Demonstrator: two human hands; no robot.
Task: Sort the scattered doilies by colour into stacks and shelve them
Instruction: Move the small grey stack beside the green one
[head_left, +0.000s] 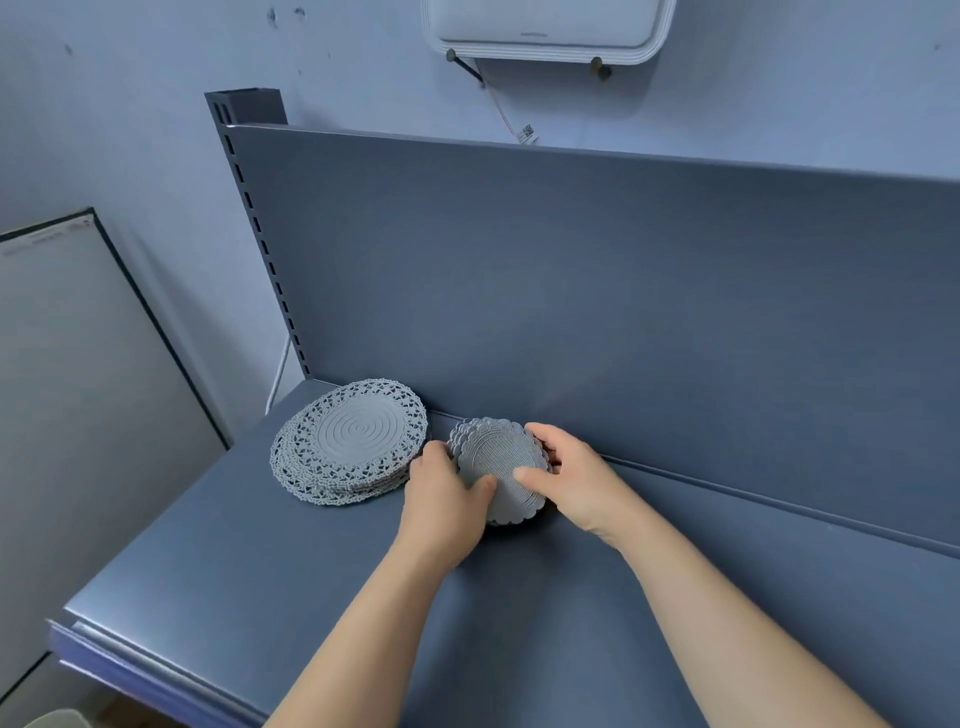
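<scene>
Left hand (447, 499) and right hand (571, 478) both grip the small doily stack (501, 467) on the shelf (260, 545); large doily stack (348, 441) just beside.

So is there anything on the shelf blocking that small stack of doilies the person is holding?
Nothing visible blocks it. Both the left hand and right hand already grip the small stack on the shelf. The larger lacy stack sits just to its left; the shelf to its right is bare.
</scene>
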